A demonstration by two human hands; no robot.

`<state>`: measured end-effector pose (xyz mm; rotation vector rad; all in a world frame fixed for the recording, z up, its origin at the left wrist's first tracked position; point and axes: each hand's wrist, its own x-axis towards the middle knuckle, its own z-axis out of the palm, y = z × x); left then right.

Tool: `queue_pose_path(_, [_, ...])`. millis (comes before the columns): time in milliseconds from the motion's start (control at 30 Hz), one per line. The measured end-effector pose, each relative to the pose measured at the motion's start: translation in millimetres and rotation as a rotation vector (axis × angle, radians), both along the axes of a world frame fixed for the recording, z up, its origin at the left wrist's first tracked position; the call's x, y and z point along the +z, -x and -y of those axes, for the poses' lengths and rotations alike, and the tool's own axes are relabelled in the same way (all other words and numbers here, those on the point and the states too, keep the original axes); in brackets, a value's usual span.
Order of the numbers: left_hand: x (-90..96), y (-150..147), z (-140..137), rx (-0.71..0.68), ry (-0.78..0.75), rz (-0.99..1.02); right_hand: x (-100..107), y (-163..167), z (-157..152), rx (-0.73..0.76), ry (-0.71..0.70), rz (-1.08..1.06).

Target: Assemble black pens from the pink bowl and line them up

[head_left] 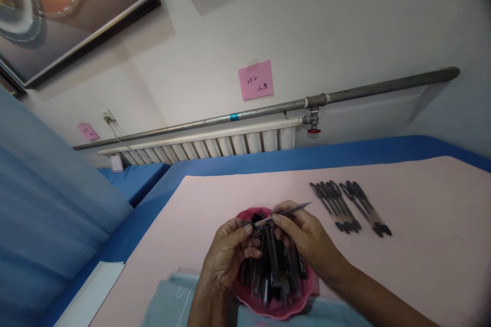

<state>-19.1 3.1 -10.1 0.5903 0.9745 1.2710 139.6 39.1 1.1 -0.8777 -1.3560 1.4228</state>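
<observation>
Over a pink scalloped bowl (284, 312), my two hands share a slim pen refill (297, 209), its pointed end sticking out to the upper right. My left hand (226, 253) is closed, thumb and fingers pinching the lower left end near a dark part I cannot make out clearly. The right hand (307, 237) pinches the refill around its middle, thumb on top. Black and clear pen parts (272, 265) fill the bowl beneath my fingers; the hands hide some of them.
Two groups of dark pens, a left row (335, 207) and a right row (366, 209), lie on the pink table cover (422, 199). Light blue cloth (172, 299) is near me. A white sheet (92, 294) lies left. Behind stand a radiator (230, 144) and pipe (268, 110).
</observation>
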Motion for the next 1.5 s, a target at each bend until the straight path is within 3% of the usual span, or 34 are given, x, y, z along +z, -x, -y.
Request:
queue_pose_path(333, [-1.6, -4, 0, -0.031, -0.007, -0.051, 5, -4, 1, 0.071, -0.142, 0.048])
queue_pose_path(667, [6.3, -10, 1, 0.063, -0.118, -0.037, 1, 2, 0, -0.068, 0.073, -0.023])
queue_pose_path(867, [1.9, -12, 1, -0.049, -0.014, -0.084, 1, 2, 0, -0.072, 0.059, -0.044])
queue_pose_path(1067, [0.4, -9, 0, 0.028, -0.094, -0.064, -2, 4, 1, -0.077, 0.128, -0.082])
queue_pose_path(1267, [-1.4, -10, 1, -0.11, -0.01, -0.113, -3, 4, 0, -0.072, 0.106, -0.074])
queue_pose_path(1500, [0.3, -9, 1, -0.025, -0.041, -0.068, -2, 6, 1, -0.069, 0.139, -0.093])
